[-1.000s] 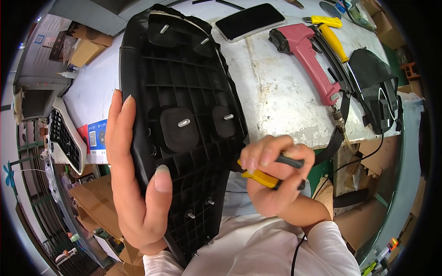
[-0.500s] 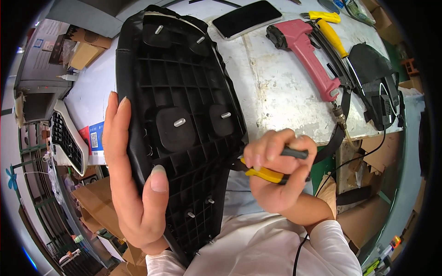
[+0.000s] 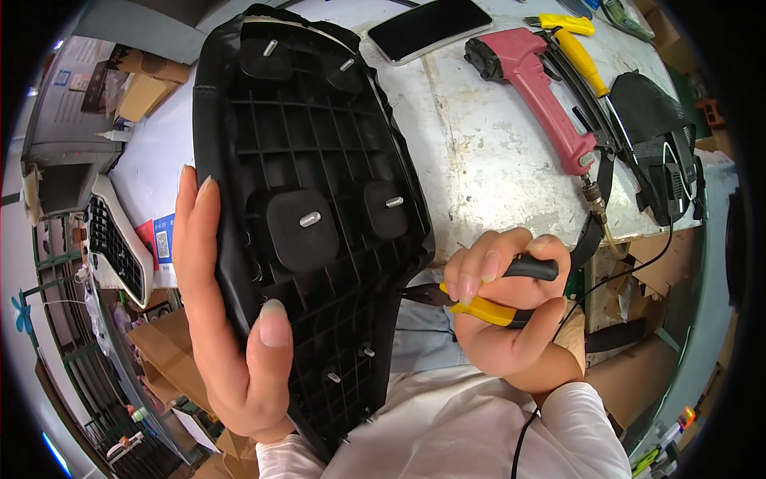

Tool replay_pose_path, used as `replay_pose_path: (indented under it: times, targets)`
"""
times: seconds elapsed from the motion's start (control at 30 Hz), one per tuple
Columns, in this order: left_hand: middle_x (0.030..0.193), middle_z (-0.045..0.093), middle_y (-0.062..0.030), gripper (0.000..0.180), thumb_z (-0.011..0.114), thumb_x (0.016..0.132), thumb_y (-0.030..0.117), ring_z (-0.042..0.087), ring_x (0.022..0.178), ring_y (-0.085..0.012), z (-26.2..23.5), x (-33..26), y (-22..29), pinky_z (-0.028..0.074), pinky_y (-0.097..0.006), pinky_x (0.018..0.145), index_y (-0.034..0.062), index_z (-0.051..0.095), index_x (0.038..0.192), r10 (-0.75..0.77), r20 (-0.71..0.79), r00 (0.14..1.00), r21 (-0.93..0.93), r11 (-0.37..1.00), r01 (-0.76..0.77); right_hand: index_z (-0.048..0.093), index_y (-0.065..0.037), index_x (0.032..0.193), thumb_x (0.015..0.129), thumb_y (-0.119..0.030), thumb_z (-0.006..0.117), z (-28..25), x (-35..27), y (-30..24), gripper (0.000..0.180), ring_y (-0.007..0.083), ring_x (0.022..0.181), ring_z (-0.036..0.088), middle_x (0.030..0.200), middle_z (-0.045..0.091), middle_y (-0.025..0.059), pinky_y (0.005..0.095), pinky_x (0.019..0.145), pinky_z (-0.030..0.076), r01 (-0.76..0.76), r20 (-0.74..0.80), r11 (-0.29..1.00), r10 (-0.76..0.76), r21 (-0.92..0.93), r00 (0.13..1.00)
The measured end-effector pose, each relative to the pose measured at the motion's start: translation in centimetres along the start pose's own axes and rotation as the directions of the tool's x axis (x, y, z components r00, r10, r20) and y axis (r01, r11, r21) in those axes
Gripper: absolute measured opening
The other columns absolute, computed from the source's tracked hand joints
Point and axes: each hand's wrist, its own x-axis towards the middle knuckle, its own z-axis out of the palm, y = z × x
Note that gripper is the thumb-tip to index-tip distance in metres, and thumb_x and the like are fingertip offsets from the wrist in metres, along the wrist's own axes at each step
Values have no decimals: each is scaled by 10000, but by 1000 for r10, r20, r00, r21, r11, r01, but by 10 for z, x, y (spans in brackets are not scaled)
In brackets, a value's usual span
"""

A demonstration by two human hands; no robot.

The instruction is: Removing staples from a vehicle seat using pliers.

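A long black seat (image 3: 299, 160) lies underside up, its ribbed plastic base showing several metal studs and black cover material folded round the rim. My left hand (image 3: 231, 319) grips its left edge, fingers along the outer side and thumb over the base. In my right hand (image 3: 511, 307) is a pair of pliers (image 3: 487, 310) with yellow and black handles. Their dark jaws point left and meet the seat's right edge where it narrows; whether they pinch the cover there I cannot tell. The seat's narrow end rests toward my white shirt.
On the worn white table (image 3: 455, 168) lie a phone (image 3: 431, 30), a red air stapler (image 3: 535, 96) with a hose, a yellow-handled screwdriver (image 3: 581, 60), a yellow cutter (image 3: 565, 24) and a black mesh pouch (image 3: 650, 120). Another white-edged seat base (image 3: 120, 239) stands at left, above cardboard boxes (image 3: 179, 351).
My right hand and the pliers have moved slightly right, and more of the jaws shows. The seat has shifted a little to the left at its far end, with my left hand still on it.
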Motion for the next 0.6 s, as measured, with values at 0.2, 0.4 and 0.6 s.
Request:
replay_pose_path:
  times: [0.2,0.4,0.6]
  targets:
    - [1662,312,-232,792,532,955,413,307,1543,-345,1,0,0,228,-453,1258,-49,362,1575,0,-6,1000,37,999,0,382,-118,1428,1109,-524,318,1,-4,9,520,214,812,545,1100,526,111,361,683,468,-30,90,999,34,-37,995]
    - [1658,318,-230,847,539,968,526,311,1540,-346,-2,0,-3,226,-458,1257,-53,377,1565,17,32,999,95,995,-20,384,-57,1383,1104,-439,414,1,-11,21,474,247,814,568,1059,541,177,386,678,496,58,11,998,-58,0,998]
    - [1661,309,-233,816,533,975,478,311,1538,-344,1,2,1,229,-447,1253,-50,364,1573,44,39,998,56,997,-46,383,-36,1370,1092,-385,485,7,-6,20,458,238,816,552,1062,536,186,375,687,490,31,28,999,-31,-25,999]
